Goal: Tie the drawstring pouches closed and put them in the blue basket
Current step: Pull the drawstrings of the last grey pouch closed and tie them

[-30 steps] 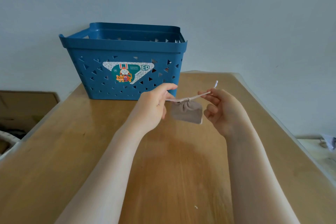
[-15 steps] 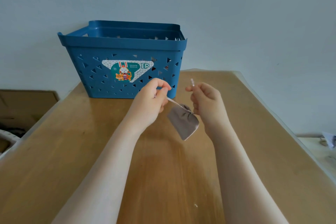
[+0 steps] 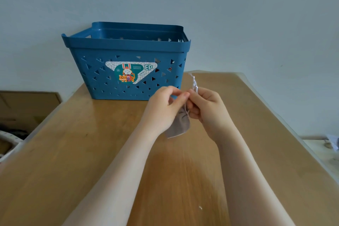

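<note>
A small grey-brown drawstring pouch (image 3: 178, 124) hangs in the air between my two hands, its neck gathered tight. My left hand (image 3: 165, 108) pinches the white drawstring just above the neck. My right hand (image 3: 206, 105) grips the other end of the drawstring (image 3: 194, 83), whose loose tail sticks up above my fingers. The two hands touch at the fingertips. The blue basket (image 3: 128, 46) with triangle cut-outs and a rabbit sticker stands just behind my hands, against the wall.
All of this is over a wooden table (image 3: 73, 152) that ends at the white wall. A cardboard box (image 3: 27, 106) sits on the floor to the left, and a pale surface (image 3: 322, 150) lies beyond the table's right edge.
My hands have come together from spread apart, so the taut drawstring is now slack and gathered. The pouch dropped from level to hanging below my fingers.
</note>
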### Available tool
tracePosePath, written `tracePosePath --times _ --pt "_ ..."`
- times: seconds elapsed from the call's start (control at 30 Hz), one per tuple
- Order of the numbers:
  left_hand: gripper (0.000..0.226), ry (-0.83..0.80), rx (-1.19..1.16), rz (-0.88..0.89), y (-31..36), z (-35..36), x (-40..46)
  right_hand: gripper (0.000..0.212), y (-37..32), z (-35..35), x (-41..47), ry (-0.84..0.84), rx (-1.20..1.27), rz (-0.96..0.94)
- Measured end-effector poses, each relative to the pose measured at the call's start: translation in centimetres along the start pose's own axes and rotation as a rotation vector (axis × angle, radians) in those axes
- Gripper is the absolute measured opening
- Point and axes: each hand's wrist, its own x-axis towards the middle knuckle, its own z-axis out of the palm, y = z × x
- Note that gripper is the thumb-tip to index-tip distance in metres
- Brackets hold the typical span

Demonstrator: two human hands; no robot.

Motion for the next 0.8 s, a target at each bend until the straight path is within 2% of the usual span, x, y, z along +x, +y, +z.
tracePosePath --times 0.17,0.33,0.53,0.6,0.7,0.73,0.8 --pt "0.014 -0.129 -0.028 -0.026 0.2 0.1 -0.2 0.028 0.3 -0.5 0.1 0.102 0.09 0.061" --pt "0.018 -0.125 0.017 0.032 0.3 0.4 -0.3 0.027 0.1 -0.3 0.1 0.107 0.065 0.054" --pt "0.017 -0.115 -0.035 -0.007 0.5 0.8 -0.4 0.03 0.1 -0.7 0.1 0.079 0.031 0.06" --pt "0.02 -0.115 -0.199 -0.108 0.7 0.8 -0.4 0.032 0.1 -0.9 0.1 0.065 0.045 0.077" --pt "0.022 -0.11 -0.74 -0.325 1.4 0.4 -0.2 0.033 0.2 -1.1 0.2 0.106 0.024 0.117" --pt "0.024 -0.14 -0.905 -0.33 1.6 0.2 -0.3 0.033 0.3 -1.2 0.2 0.127 0.015 0.127" --pt "0.03 -0.199 -1.064 -0.3 1.9 -0.1 -0.4 0.037 0.4 -1.5 0.3 0.162 -0.004 0.137"
